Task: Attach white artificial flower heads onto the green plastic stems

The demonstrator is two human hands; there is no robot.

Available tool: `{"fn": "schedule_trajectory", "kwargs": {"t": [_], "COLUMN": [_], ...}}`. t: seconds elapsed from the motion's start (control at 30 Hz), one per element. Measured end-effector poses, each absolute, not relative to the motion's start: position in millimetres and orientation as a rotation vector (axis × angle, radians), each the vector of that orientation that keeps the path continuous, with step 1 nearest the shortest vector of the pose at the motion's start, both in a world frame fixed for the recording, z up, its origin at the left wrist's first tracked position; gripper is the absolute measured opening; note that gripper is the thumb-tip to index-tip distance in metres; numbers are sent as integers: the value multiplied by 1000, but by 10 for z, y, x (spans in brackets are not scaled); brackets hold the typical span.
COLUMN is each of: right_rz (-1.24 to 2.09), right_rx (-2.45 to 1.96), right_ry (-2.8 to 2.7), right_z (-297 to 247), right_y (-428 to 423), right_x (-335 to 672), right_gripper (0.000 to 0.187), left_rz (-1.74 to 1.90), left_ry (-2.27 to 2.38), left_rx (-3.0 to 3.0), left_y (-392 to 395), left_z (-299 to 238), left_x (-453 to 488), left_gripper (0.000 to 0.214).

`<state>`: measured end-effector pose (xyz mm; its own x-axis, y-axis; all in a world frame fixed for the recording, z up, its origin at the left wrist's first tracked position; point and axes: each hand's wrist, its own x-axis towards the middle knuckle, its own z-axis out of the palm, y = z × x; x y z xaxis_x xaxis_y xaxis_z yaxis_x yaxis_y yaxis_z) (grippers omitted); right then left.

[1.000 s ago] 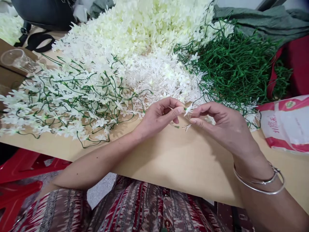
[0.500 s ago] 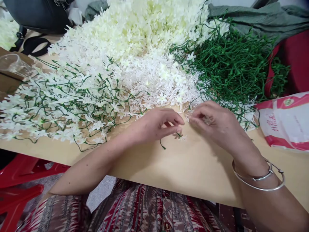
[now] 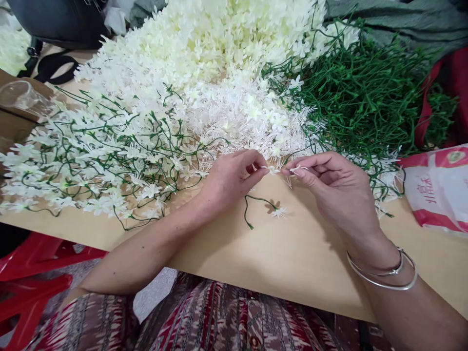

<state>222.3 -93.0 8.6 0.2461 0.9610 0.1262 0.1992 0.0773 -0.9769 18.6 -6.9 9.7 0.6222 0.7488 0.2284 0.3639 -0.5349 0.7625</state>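
Has drawn the left hand (image 3: 234, 178) up off the green plastic stem (image 3: 261, 198) since half a second ago, and now pinches a small white flower piece (image 3: 272, 170) between its thumb and forefinger. Pinches a thin white stamen sprig (image 3: 298, 168) likewise in the right hand (image 3: 338, 187), fingertips just beside those of the left, above the tabletop (image 3: 292, 263). Wears silver bangles (image 3: 397, 288) on the right wrist. Leaves the stem, tipped with a white tuft (image 3: 279, 212), lying bent just below. Faces heaped white stamens (image 3: 215, 124) beyond the fingertips, with cream blossoms (image 3: 204, 39) piled farther back. Has white flowers on green stems (image 3: 109, 151) spread to the left, tangled green stems (image 3: 369, 97) to the right, near a pink-and-white plastic bag (image 3: 438, 190).
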Motion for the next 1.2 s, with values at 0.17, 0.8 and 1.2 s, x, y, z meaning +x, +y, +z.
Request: {"fn": "schedule_trajectory", "kwargs": {"t": [0.17,0.8,1.2], "right_rz": [654,340,651], "right_rx": [-1299,-1319,-1262], "right_ry": [-1188,-1461,-1280], "right_z": [124,51,70], "right_y": [-994,-1009,-987], "right_x": [2127,2109,2036], "right_gripper": [10,13,9], "left_rz": [767,584,662], "left_ry": [888,687,639], "left_rx": [1554,1180,1190], "left_y": [-187,-227,-217], "left_z": [157,224,189], "left_x": [278,314,337], "left_gripper": [30,43,46]}}
